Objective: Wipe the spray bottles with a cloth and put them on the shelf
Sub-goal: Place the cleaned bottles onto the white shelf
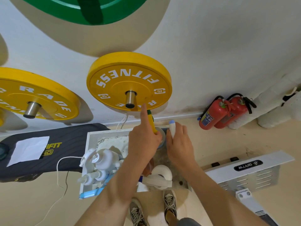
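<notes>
Head view: the left hand (143,141) grips a yellow bottle (151,121) above the shelf's (91,139) far edge, index finger extended. The right hand (179,141) grips a white bottle (172,128) just beside it. Spray bottles (101,159) stand in the shelf's left part. A white cloth (28,150) lies on the bench (68,137) left of the shelf.

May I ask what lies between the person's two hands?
Head view: a translucent tape-like roll lies between the left hand holding a yellow bottle and the right hand holding a white bottle.
</notes>
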